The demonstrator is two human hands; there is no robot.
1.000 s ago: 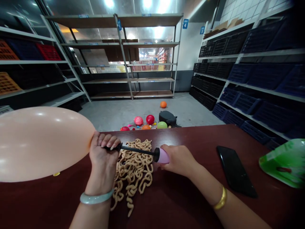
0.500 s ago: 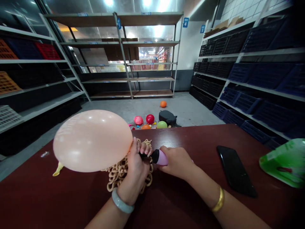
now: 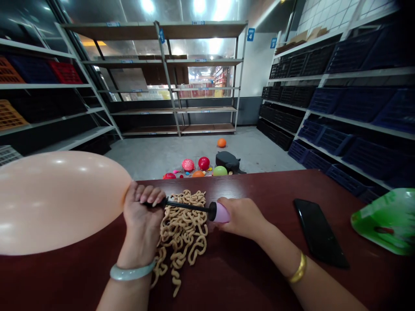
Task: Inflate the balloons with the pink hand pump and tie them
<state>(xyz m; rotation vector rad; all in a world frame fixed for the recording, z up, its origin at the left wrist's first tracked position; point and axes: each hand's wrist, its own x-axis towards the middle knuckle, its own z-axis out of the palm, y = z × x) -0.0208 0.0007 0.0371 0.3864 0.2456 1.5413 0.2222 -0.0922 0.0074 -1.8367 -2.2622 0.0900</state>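
A large peach balloon (image 3: 61, 198), blown up, fills the left side, its neck at my left hand (image 3: 142, 205). That hand is closed round the balloon's neck and the black end of a balloon pump (image 3: 188, 206). The pump's thin black rod is drawn out between my hands. My right hand (image 3: 241, 216) grips the pump's pink part at the other end. Beneath the rod lies a heap of tan, rope-like curly strands (image 3: 184, 229) on the dark red table (image 3: 259, 276).
Right of my right hand lie a black phone (image 3: 319, 231) and a green bag (image 3: 385, 220). Beyond the table, several small balloons (image 3: 204, 163) and a dark grey bag (image 3: 227, 160) rest on the floor. Shelves (image 3: 175, 110) with crates (image 3: 346, 103) stand around.
My left hand has moved left with the balloon, drawing the pump's rod out into view. My right hand has hardly moved. The balloon looks larger and is cut off by the left edge.
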